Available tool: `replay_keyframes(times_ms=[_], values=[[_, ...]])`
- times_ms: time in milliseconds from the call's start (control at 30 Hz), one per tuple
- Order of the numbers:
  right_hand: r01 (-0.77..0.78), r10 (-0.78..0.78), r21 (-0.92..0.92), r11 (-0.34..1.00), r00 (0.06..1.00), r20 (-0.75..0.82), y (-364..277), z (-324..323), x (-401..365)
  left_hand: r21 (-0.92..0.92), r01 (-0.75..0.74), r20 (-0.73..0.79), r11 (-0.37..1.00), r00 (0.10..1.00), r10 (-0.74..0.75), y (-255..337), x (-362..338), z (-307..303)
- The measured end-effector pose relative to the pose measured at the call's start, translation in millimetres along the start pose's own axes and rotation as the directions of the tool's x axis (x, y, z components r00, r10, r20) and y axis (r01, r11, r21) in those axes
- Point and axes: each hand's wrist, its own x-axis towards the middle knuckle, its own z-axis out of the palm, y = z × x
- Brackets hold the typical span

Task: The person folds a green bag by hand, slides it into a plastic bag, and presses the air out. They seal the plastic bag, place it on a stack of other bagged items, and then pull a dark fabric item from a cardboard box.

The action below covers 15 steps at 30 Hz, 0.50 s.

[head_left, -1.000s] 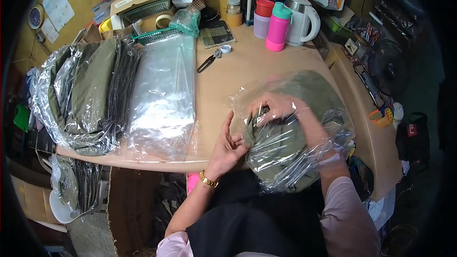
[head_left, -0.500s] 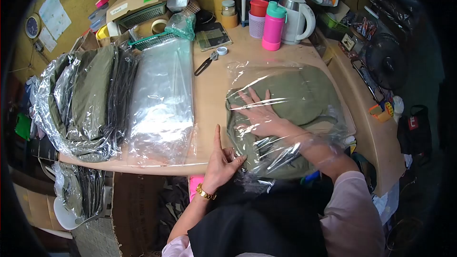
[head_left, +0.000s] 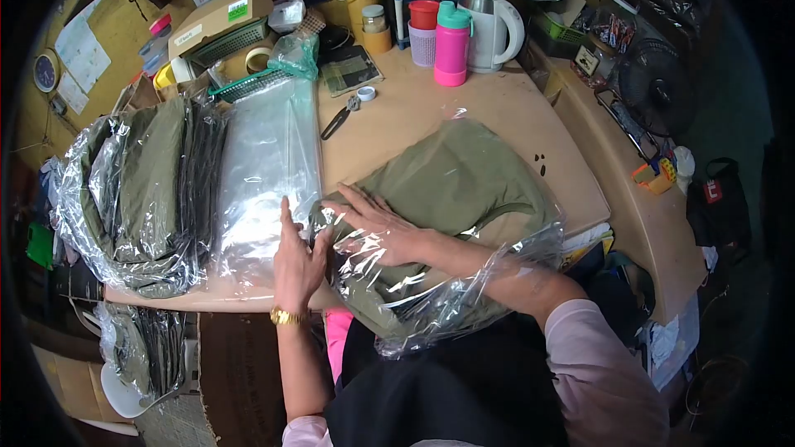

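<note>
An olive-green fabric item (head_left: 464, 165), folded flat, lies tilted at the table's front inside a clear plastic bag (head_left: 530, 244). My right hand (head_left: 377, 228) presses flat on the fabric's left part, fingers apart, with shiny film over the hand and forearm. At the left edge of the bag is my left hand (head_left: 300, 263); its index finger points up and its thumb rests against the edge. The other fingers of that hand are curled out of sight, apparently around the film. Left of it lies a stack of flat clear bags (head_left: 269, 149).
Bagged olive-green items (head_left: 149, 190) stand piled at the table's left. Black snips (head_left: 335, 122) and a small white roll (head_left: 365, 93) lie behind. A pink bottle (head_left: 451, 45) and a kettle (head_left: 489, 29) stand at the back, a fan (head_left: 656, 87) at the right.
Both hands have moved left, bringing the bagged fabric nearer the stack of clear bags and turning it. The camera view has shifted slightly.
</note>
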Motion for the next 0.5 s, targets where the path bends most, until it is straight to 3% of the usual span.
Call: replay_keyframes(times_ms=[33,67,100,133,167,233,267,333,400,467,500], values=[[0.13,-0.118,0.178,0.975,0.99,-0.075,9.4,1.9,0.7,-0.046,-0.018,-0.001,0.999,1.0,0.018,-7.3,8.8,11.5],[0.214,-0.094,0.597,0.774,0.97,-0.226,10.8,-3.1,-14.7,-0.092,-0.038,-0.001,0.995,0.999,0.038,-11.4,15.3,18.5],[-0.022,0.038,0.103,0.994,0.987,-0.158,18.0,-21.0,-11.4,-0.077,-0.051,-0.06,0.996,0.997,0.046,-4.3,16.9,21.6],[-0.196,0.147,-0.263,0.945,0.969,-0.197,16.4,-39.7,-14.7,-0.08,-0.055,-0.056,0.995,0.997,0.051,-6.1,19.0,25.0],[-0.334,0.194,-0.448,0.829,0.924,-0.329,27.4,-49.6,-21.0,-0.159,-0.035,-0.046,0.987,0.999,0.028,-12.0,20.9,31.2],[-0.58,0.319,-0.534,0.615,0.803,-0.503,57.6,-77.7,-34.5,-0.418,0.037,-0.058,0.908,0.996,-0.067,-28.6,23.0,46.2],[-0.575,0.317,-0.542,0.614,0.807,-0.497,80.0,-76.5,-44.7,-0.424,0.042,-0.059,0.905,0.996,-0.074,-32.2,21.7,45.7],[-0.601,0.261,-0.402,0.691,0.726,-0.637,109.4,-71.0,-56.3,-0.5,0.044,-0.027,0.865,0.997,-0.066,-36.5,14.7,45.0],[-0.572,0.314,-0.392,0.721,0.773,-0.551,104.1,-68.9,-63.5,-0.494,0.026,-0.068,0.869,0.995,-0.068,-33.4,6.7,41.4],[-0.38,0.117,-0.49,0.785,0.867,-0.484,100.3,-63.7,-62.8,-0.525,0.103,-0.047,0.845,0.988,-0.15,-30.2,2.4,31.3],[-0.374,0.118,-0.489,0.788,0.871,-0.477,97.7,-63.2,-61.5,-0.556,0.129,-0.014,0.821,0.986,-0.164,-31.8,6.4,31.8]])
